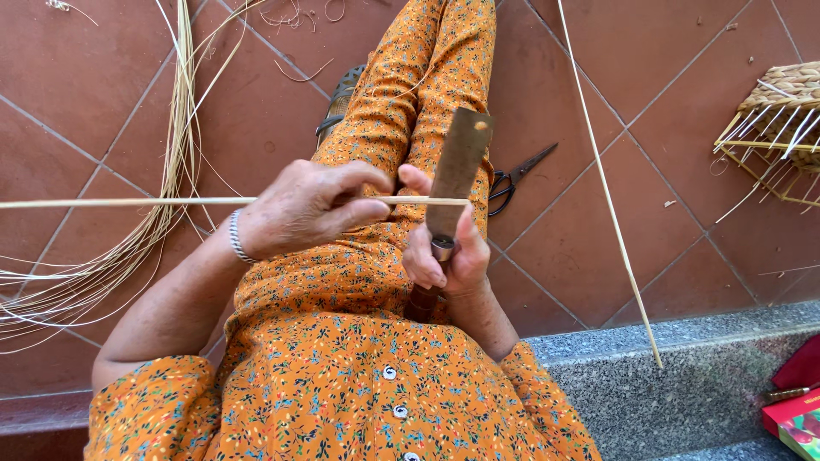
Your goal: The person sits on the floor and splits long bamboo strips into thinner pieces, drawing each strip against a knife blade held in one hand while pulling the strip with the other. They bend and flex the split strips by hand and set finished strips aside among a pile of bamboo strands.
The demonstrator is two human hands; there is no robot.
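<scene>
My left hand (307, 207) pinches a long thin cane strip (128, 202) that runs level to the left edge of view. Its right end rests against a flat-bladed knife (457, 166) with a brown handle. My right hand (442, 248) grips that knife at the handle, blade pointing up and away, thumb pressed against the strip's end. Both hands hover over my lap, which is covered in orange flowered cloth. A metal bracelet (238, 239) circles my left wrist.
A bundle of loose cane strips (111, 256) curls over the red tiled floor at left. Black scissors (512, 182) lie on the tiles right of my leg. A half-woven basket frame (773, 128) sits at far right. One long strip (611, 205) leans across a grey stone step (683, 376).
</scene>
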